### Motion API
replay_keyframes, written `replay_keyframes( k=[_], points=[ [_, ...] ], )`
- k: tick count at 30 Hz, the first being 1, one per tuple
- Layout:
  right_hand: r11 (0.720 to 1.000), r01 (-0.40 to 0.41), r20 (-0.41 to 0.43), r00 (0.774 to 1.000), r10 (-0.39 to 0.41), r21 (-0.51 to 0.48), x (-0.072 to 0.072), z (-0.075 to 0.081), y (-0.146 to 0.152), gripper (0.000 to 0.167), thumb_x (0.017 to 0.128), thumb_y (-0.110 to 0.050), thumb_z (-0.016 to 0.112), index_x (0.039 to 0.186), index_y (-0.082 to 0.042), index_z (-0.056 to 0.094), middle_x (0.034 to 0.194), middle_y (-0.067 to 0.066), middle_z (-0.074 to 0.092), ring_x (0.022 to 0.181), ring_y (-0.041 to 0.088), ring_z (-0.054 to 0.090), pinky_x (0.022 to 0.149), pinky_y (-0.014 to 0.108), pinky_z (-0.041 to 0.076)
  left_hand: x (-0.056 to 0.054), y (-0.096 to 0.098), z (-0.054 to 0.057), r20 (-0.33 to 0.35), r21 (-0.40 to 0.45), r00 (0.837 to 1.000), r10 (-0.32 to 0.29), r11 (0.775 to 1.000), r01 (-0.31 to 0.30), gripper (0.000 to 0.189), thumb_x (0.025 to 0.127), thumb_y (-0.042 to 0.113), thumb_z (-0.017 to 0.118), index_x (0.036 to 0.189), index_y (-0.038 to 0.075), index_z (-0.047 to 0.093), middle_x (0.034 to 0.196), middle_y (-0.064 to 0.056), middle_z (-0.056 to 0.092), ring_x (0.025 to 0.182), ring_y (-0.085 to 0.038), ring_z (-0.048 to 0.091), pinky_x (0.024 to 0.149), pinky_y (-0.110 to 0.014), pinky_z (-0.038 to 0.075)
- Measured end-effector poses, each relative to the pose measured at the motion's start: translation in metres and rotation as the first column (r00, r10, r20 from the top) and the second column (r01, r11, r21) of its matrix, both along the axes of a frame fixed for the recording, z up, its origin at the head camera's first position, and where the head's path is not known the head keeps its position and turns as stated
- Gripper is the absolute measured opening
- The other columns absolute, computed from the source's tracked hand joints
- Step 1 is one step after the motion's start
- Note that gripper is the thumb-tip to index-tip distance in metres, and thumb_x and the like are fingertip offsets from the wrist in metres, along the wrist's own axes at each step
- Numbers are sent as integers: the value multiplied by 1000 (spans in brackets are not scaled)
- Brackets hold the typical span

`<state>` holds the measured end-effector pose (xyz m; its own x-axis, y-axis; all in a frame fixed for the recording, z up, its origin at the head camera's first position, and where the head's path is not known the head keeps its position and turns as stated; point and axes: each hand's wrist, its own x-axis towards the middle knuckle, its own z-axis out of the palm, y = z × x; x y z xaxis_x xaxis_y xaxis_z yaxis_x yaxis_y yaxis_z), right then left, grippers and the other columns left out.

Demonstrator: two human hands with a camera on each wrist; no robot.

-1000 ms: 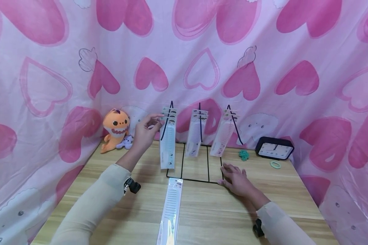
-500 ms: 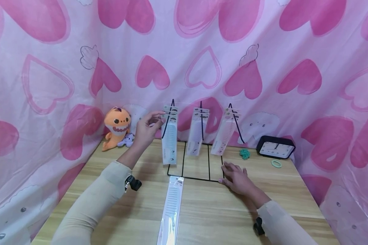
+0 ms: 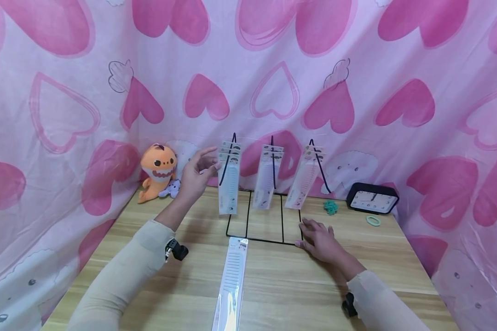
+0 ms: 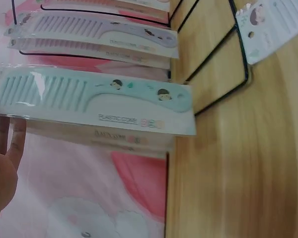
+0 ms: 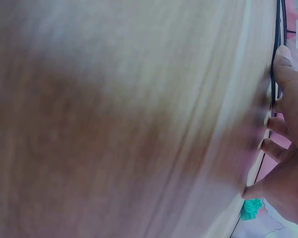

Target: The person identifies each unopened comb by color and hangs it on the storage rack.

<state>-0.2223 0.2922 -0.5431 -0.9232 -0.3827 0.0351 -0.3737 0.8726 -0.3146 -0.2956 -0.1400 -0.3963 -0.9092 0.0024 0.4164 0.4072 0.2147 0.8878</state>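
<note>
A black wire rack (image 3: 265,240) with three raised hooks stands on the table, packaged combs hanging from each hook. At the left hook, my left hand (image 3: 196,172) is beside the front light-green comb pack (image 3: 228,188), thumb and fingers spread apart, fingertips right at the card's upper edge. In the left wrist view, the fingers (image 4: 16,141) show at the edge of that pack, with another pack behind it. My right hand (image 3: 320,240) rests on the right side of the rack's base, fingers loosely spread. Purple combs (image 3: 263,184) hang in the middle, pink ones (image 3: 301,184) on the right.
Another packaged comb (image 3: 230,280) lies on the table (image 3: 298,294) in front of the rack. An orange shark plush (image 3: 157,172) and a small purple toy (image 3: 170,188) stand at the back left. Right of the rack are a green scrunchie-like item (image 3: 330,207), a green ring (image 3: 372,220) and a black clock (image 3: 372,200).
The front light-green comb pack has slid back along the left hook toward the packs behind it. My left hand's thumb and fingers have parted from the card; the right hand stays put.
</note>
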Motion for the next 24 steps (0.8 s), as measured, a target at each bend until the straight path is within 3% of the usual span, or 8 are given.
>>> replay_keyframes(
  k=[4,10,18,24],
  points=[
    [1000,6,11,1000,-6,4,-1,-1,0,70,108,-47,70,161,-5,56,173,20,46,155,54,45,117,96,21,2,-9,-13,32,-41,999,6,999,-5,52,105,20,78,154,22,62,123,-13,78,115,-24,75,93,-21,63],
    [1000,8,16,1000,-8,3,0,0,-1,69,107,-47,71,161,-5,57,174,20,46,156,53,44,117,96,21,9,-24,-44,169,-79,986,0,997,14,54,105,19,78,155,28,59,131,-12,78,120,-29,75,95,-27,66],
    [1000,7,20,1000,-7,3,0,1,-1,70,108,-48,70,161,-5,56,174,20,45,156,53,44,117,95,20,25,-37,-87,340,-114,940,-9,992,51,60,105,21,80,158,21,52,136,-9,78,126,-31,72,103,-43,65],
    [1000,11,24,1000,-11,17,-1,-1,1,71,109,-50,68,163,-6,54,174,19,45,157,52,43,118,95,20,45,-27,-121,431,-122,897,-94,979,161,62,102,16,81,156,14,51,134,-11,77,117,-27,75,98,-41,65]
  ],
)
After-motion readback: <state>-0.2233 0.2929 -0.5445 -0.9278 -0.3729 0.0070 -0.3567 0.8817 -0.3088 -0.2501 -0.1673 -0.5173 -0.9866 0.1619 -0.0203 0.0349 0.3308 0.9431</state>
